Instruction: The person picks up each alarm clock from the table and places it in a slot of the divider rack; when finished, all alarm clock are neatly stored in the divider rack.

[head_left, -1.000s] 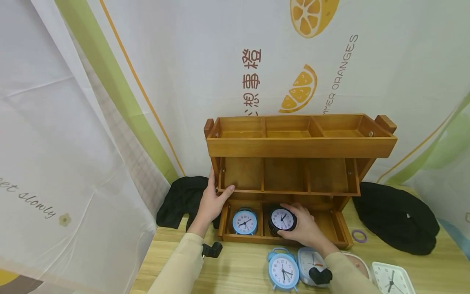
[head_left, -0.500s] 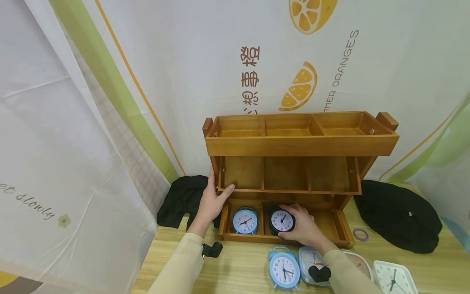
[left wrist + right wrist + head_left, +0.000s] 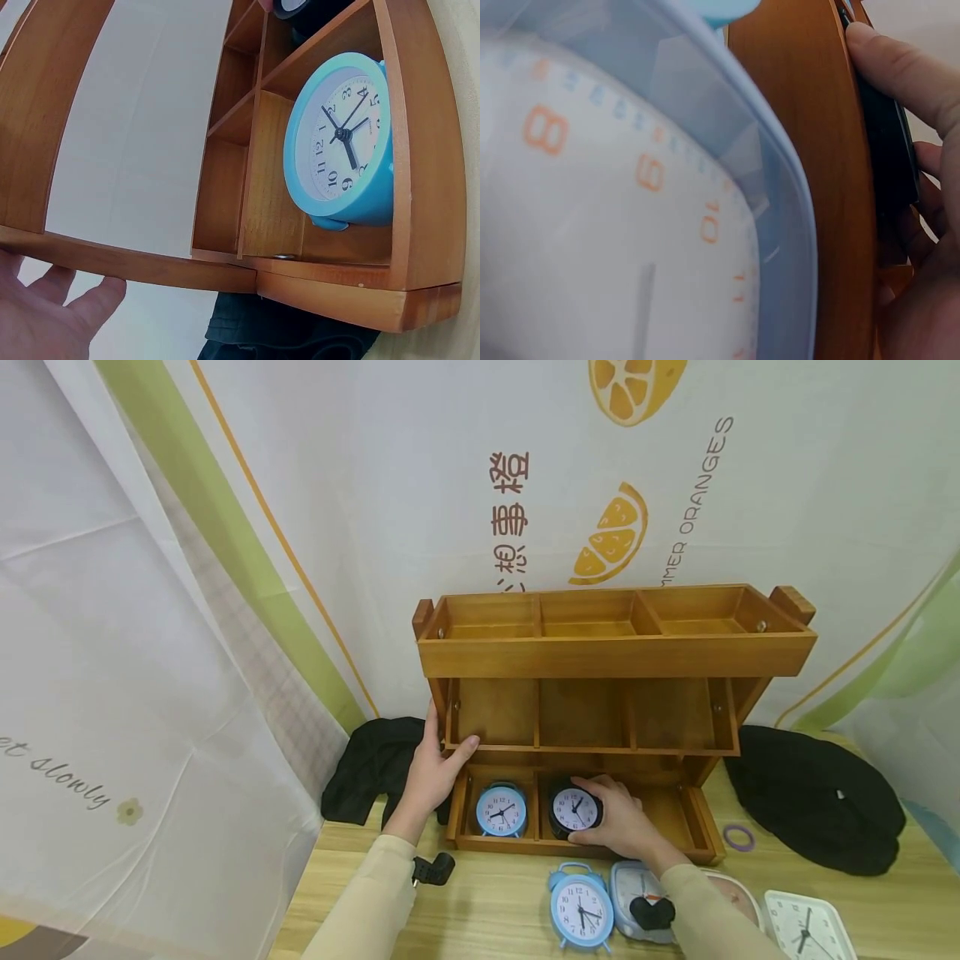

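Pale curtain (image 3: 420, 485) backs the tabletop (image 3: 487, 902). The right hand (image 3: 621, 820) pinches a black clock (image 3: 576, 809) in the lower middle compartment (image 3: 576, 850) of a wooden box (image 3: 615, 658); the left hand (image 3: 435, 772), fingers straight, touches the box. Uneven release could topple the clock.

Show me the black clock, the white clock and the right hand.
Black clock (image 3: 575, 810): head view, on its dial.
White clock (image 3: 807, 932): head view, on its dial.
Right hand (image 3: 619, 820): head view, on its back.
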A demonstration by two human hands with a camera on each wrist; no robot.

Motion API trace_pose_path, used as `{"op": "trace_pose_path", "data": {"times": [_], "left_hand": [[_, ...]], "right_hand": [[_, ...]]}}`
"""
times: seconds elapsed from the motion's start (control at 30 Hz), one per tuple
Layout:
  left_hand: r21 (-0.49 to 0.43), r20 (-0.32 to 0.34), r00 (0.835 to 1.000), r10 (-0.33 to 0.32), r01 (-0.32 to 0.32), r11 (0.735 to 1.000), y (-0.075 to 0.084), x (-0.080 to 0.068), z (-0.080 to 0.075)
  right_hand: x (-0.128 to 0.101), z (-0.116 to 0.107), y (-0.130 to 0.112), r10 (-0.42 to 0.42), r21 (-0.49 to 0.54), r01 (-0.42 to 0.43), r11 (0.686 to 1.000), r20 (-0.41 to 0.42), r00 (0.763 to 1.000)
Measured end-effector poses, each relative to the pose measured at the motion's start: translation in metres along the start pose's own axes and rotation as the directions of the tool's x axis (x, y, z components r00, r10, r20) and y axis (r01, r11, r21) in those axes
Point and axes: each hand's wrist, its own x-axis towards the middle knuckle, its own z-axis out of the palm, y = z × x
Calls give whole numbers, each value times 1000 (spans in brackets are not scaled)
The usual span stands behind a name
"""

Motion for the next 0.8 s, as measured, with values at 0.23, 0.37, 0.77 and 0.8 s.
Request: {"op": "trace_pose_path", "data": {"times": [0.23, 0.37, 0.77, 0.8], "left_hand": [[-6, 1, 1000, 9, -9, 1000, 1, -1, 0], [-6, -5, 1000, 5, -5, 1000, 0, -1, -1], [-67, 9, 999, 50, -50, 996, -3, 2, 1], [-69, 10, 999, 52, -51, 996, -3, 2, 1]], "right_hand": [[1, -2, -1, 32, 30, -33, 999, 42, 999], [3, -1, -1, 20, 26, -22, 999, 58, 998], [0, -2, 0, 1, -10, 0, 1000, 74, 997], [0, -2, 0, 3, -9, -2, 1000, 76, 997]]}}
